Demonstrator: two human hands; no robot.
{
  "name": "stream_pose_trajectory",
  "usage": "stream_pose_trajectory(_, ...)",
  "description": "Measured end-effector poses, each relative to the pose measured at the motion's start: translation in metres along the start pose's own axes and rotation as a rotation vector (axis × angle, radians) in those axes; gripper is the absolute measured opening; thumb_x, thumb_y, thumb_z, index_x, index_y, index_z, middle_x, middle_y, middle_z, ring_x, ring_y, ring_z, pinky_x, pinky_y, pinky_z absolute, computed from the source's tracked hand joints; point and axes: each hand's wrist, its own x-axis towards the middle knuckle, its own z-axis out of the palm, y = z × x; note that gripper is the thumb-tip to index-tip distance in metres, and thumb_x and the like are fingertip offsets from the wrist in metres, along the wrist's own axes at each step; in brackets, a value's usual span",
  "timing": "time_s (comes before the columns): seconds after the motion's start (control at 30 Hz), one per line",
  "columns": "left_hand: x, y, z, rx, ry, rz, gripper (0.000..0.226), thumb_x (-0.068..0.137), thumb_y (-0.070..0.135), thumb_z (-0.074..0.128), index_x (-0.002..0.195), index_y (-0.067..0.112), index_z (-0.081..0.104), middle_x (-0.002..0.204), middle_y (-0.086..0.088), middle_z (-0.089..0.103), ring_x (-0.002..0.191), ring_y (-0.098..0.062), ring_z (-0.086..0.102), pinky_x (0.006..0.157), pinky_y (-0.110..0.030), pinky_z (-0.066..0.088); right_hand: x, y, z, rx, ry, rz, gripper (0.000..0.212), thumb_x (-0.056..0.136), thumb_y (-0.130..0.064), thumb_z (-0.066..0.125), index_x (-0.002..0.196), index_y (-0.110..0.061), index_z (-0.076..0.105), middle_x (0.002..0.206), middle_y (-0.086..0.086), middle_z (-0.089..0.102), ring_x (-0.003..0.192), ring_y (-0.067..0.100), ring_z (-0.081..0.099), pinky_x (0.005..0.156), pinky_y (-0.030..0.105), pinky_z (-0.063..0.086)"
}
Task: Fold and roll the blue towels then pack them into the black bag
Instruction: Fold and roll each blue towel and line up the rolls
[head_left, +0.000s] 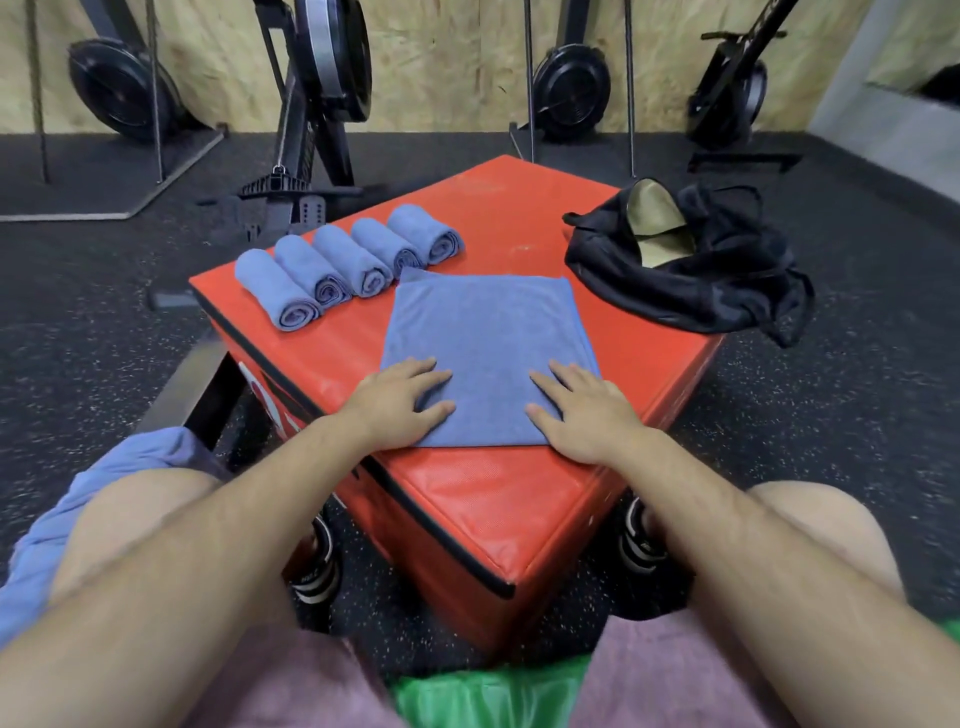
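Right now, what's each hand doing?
Left hand: open, pressing flat on the folded blue towel.
Right hand: open, pressing flat on the same towel.

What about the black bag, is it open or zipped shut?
Open. The black bag lies slumped on the red box, its mouth gaping so the tan lining shows. Nothing blue shows inside.

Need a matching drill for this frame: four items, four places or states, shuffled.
1. rolled towels
2. flat towel
3. black bag
4. loose towel

A. open, on the far right of the red box
B. pressed under left hand and right hand
C. in a row, far left of the box
D. draped over the person's left knee

Pairs: 1-C, 2-B, 3-A, 4-D
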Motion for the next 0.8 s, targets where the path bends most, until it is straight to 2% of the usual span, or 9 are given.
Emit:
stream_pose_trajectory(0.03,-0.002,0.000,-0.005,0.037,0.021,0.029,0.059,0.085,0.070,0.041,0.129,0.039,0.061,0.140,0.008,0.056,0.135,-0.017,0.046,0.103,-0.036,0.040,-0.006,-0.001,-0.004,-0.019,-0.008,-0.003,0.066,0.098,-0.066,0.028,0.158,-0.038,0.021,0.167,-0.005,0.015,0.153,0.019,0.014,0.121,0.041,0.016)
stream_pose_trajectory(0.07,-0.006,0.001,-0.012,0.076,0.047,0.059,0.048,0.083,0.070,0.041,0.107,0.040,0.069,0.116,0.012,0.064,0.120,-0.017,0.056,0.088,-0.033,0.042,-0.013,-0.003,-0.008,-0.054,-0.002,-0.023,0.066,0.096,-0.067,0.031,0.155,-0.038,0.028,0.163,-0.004,0.024,0.150,0.021,0.021,0.118,0.042,0.022)
stream_pose_trajectory(0.13,-0.012,0.004,-0.019,0.105,0.063,0.125,0.043,0.081,0.069,0.036,0.065,0.034,0.055,0.076,0.011,0.052,0.088,-0.018,0.058,0.070,-0.031,0.034,-0.031,-0.008,-0.014,-0.130,0.055,-0.084,0.057,0.093,-0.068,0.039,0.141,-0.036,0.046,0.142,-0.003,0.047,0.133,0.024,0.040,0.105,0.041,0.034)
stream_pose_trajectory(0.2,-0.015,0.007,-0.017,0.064,0.090,0.173,0.048,0.081,0.067,0.034,0.057,0.028,0.046,0.067,0.009,0.045,0.076,-0.018,0.054,0.066,-0.033,0.040,-0.040,-0.012,-0.019,-0.142,0.115,-0.130,0.044,0.091,-0.067,0.044,0.117,-0.034,0.058,0.116,-0.005,0.055,0.115,0.024,0.052,0.092,0.039,0.039)
stream_pose_trajectory(0.3,0.000,0.004,-0.011,-0.024,0.176,0.156,0.042,0.084,0.060,0.042,0.076,0.026,0.064,0.081,0.010,0.052,0.085,-0.018,0.056,0.074,-0.038,0.049,-0.027,-0.015,-0.027,-0.060,0.146,-0.136,0.033,0.093,-0.060,0.047,0.105,-0.031,0.059,0.103,-0.005,0.057,0.107,0.023,0.057,0.087,0.038,0.042)
stream_pose_trajectory(0.4,0.028,0.001,-0.010,-0.033,0.198,0.078,0.034,0.091,0.050,0.055,0.114,0.028,0.067,0.113,0.002,0.059,0.112,-0.020,0.053,0.089,-0.036,0.046,0.008,-0.014,-0.033,-0.053,0.187,-0.166,0.032,0.095,-0.051,0.048,0.116,-0.029,0.060,0.116,-0.002,0.057,0.117,0.024,0.053,0.093,0.039,0.043)
stream_pose_trajectory(0.47,0.048,-0.003,-0.010,-0.018,0.159,0.039,0.040,0.094,0.047,0.056,0.127,0.026,0.062,0.130,0.001,0.056,0.124,-0.022,0.048,0.098,-0.037,0.044,0.035,-0.011,-0.035,-0.056,0.189,-0.160,0.033,0.098,-0.045,0.047,0.123,-0.028,0.059,0.126,-0.002,0.055,0.124,0.024,0.048,0.096,0.039,0.040)
stream_pose_trajectory(0.63,0.094,-0.018,-0.016,0.053,0.118,-0.042,0.038,0.100,0.042,0.048,0.133,0.026,0.056,0.137,0.001,0.051,0.130,-0.025,0.044,0.098,-0.041,0.040,0.099,0.003,-0.034,-0.020,0.181,-0.133,0.033,0.101,-0.036,0.046,0.129,-0.024,0.058,0.135,-0.003,0.052,0.130,0.022,0.044,0.096,0.037,0.038)
stream_pose_trajectory(0.8,0.126,-0.019,-0.016,0.128,0.173,-0.029,0.031,0.096,0.036,0.049,0.123,0.022,0.057,0.118,-0.005,0.051,0.111,-0.031,0.048,0.088,-0.040,0.038,0.141,0.010,-0.035,0.051,0.172,-0.122,0.038,0.102,-0.033,0.046,0.139,-0.025,0.049,0.139,-0.003,0.049,0.131,0.022,0.043,0.103,0.041,0.032)
